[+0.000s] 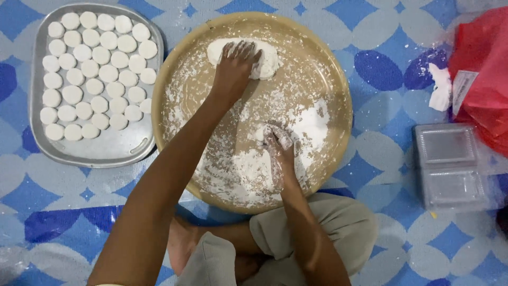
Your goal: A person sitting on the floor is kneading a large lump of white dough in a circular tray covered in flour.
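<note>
A big round tan tray dusted with white flour lies on the floor in front of me. My left hand reaches to its far side and presses down on a white lump of dough, fingers spread over it. Flour coats my right hand, which rests nearer me on the tray, curled over a small white piece of dough that is mostly hidden under the fingers.
A rectangular metal tray at the left holds several rows of round white dough discs. At the right are stacked clear plastic containers and a red plastic bag. My crossed legs sit below on the blue patterned mat.
</note>
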